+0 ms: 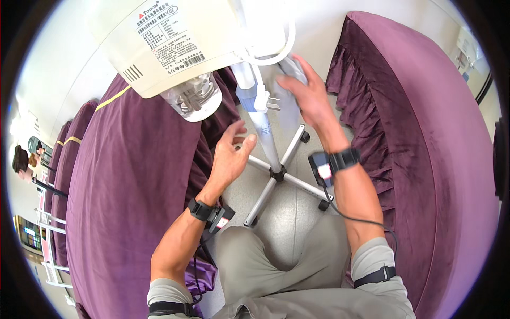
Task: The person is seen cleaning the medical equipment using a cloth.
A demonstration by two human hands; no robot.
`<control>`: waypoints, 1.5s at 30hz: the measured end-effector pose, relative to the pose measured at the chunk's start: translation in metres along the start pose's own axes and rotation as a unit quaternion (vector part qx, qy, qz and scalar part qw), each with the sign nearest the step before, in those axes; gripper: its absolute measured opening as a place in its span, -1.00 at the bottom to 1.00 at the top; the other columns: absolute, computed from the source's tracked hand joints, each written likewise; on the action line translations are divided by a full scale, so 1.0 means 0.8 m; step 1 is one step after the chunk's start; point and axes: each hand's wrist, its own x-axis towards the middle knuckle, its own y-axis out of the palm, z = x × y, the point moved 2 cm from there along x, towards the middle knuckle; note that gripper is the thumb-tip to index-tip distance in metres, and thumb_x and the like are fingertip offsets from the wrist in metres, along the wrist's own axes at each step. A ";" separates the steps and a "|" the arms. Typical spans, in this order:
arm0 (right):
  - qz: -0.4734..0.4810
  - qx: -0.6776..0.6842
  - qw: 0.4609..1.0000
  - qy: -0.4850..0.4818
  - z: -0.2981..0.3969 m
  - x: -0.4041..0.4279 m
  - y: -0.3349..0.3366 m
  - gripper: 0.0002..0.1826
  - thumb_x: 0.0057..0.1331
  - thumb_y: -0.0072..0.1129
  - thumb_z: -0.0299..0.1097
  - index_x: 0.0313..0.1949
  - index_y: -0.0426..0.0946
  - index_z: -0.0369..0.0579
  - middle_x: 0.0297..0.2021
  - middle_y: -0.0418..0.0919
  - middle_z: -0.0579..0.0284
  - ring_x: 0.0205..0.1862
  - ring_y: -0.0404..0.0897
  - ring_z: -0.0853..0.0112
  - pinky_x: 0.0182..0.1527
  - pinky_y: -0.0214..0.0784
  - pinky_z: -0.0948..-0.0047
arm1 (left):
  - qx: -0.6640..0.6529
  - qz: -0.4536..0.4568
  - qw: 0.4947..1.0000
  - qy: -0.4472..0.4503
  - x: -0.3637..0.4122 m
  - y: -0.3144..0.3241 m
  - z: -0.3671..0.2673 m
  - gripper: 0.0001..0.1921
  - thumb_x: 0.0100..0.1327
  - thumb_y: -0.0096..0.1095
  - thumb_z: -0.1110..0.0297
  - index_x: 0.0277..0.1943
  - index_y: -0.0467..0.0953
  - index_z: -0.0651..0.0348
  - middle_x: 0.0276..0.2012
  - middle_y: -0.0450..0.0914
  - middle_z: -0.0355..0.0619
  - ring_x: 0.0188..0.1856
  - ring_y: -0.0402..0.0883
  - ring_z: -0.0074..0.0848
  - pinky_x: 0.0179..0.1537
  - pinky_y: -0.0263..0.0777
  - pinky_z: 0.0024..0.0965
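Note:
A grey cloth [293, 71] is gripped in my right hand [308, 93], just right of a white stand pole [269, 139] and somewhat blurred. My left hand [235, 149] is raised left of the pole, fingers parted, holding nothing. Above it, a cream plastic Todom appliance [115, 44] carries a printed label and a clear water container [195, 97] underneath. A white power plug [263, 99] with metal prongs hangs beside the pole's blue collar [247, 95]. The pole rises from a metal base [277, 172] with several legs and black casters.
A bed with a purple velvet cover [135, 171] stands on the left, and another with a ruffled purple skirt [370, 119] on the right. Mannequin heads [24, 163] and a white metal rack [51, 239] are at the far left.

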 end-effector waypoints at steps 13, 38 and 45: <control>0.189 -0.280 0.918 -0.206 -0.027 -0.057 0.002 -0.42 0.02 0.27 -0.45 0.12 0.50 -0.21 0.06 0.52 -0.02 0.14 0.51 0.19 0.22 0.31 0.34 | -0.054 -0.001 0.997 0.061 0.055 0.005 -0.004 -0.64 0.41 0.14 0.39 0.22 0.48 0.26 -0.13 0.67 -0.10 -0.22 0.58 -0.53 -0.12 0.47 -0.40; -0.061 -0.096 0.939 0.324 -0.265 -0.135 -0.069 -0.24 0.08 0.25 -0.41 0.32 0.33 -0.28 0.08 0.57 -0.05 0.06 0.57 0.27 0.03 0.46 0.35 | -0.006 -0.054 0.996 0.066 0.065 0.007 -0.065 -0.60 0.29 0.36 0.39 0.11 0.43 0.36 -0.11 0.65 -0.07 -0.09 0.61 -0.50 -0.03 0.48 -0.39; -0.033 0.007 0.989 0.141 -0.110 -0.122 -0.014 -0.39 0.12 0.24 -0.52 0.22 0.41 -0.32 -0.12 0.61 0.15 -0.15 0.57 0.47 -0.09 0.45 0.47 | 0.004 -0.043 0.994 0.099 0.075 0.015 -0.042 -0.49 0.23 0.33 0.53 0.22 0.35 0.37 -0.03 0.63 -0.04 0.02 0.61 -0.46 0.09 0.47 -0.34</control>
